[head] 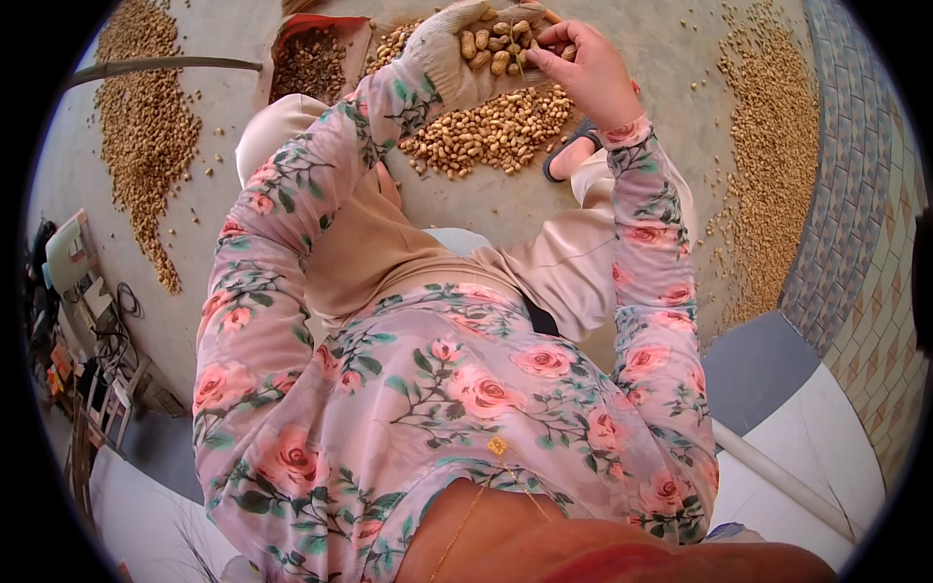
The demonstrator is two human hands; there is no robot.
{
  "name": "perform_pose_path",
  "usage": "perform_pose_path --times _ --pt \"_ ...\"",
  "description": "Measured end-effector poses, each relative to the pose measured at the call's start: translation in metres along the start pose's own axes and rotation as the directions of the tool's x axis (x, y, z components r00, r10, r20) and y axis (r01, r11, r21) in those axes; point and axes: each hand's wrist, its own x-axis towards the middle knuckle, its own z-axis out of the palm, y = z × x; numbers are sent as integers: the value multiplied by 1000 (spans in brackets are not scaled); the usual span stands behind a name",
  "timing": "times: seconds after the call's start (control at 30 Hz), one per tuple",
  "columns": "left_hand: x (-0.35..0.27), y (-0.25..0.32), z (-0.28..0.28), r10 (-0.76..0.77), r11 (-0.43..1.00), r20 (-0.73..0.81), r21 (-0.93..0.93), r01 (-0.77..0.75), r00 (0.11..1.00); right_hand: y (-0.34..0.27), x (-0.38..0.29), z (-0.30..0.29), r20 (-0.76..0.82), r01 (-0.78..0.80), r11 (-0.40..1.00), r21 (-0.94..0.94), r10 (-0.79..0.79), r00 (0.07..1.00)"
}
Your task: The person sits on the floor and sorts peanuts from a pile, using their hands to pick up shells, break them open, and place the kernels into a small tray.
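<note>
My left hand [439, 52], in a whitish knit work glove, is held palm up and cradles several unshelled peanuts [499, 44]. A thin dry stem [519, 55] lies across them. From the right, my bare right hand [589, 71] reaches over the palm. Its thumb and index finger pinch at a peanut or stem by the edge of the handful; the fingers partly hide which. Below both hands, a heap of unshelled peanuts [488, 131] rests on the concrete floor between my feet.
A reddish scoop or dustpan [321, 22] of dark debris [310, 65] stands left of my hands, near a long pole [168, 65]. Peanuts spread at left [146, 124] and at right [765, 167] beside a tiled wall [845, 146]. My sandalled foot [572, 153] borders the heap.
</note>
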Motion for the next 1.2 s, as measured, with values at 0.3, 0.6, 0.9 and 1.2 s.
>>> perform_pose_path --times 0.3,0.6,0.9,1.2 --pt "-1 4 -6 6 1000 44 -6 -6 999 -32 -1 -23 327 -327 171 929 31 945" --pt "37 0 -80 117 991 7 70 -117 993 -40 -1 36 -20 -22 998 66 23 1000" --pt "17 -12 -20 43 986 -173 167 -14 984 -51 -1 37 -27 -8 927 -375 -2 1000" --pt "17 -4 -6 -75 997 260 -8 80 963 -18 14 11 165 -250 558 791 198 966"
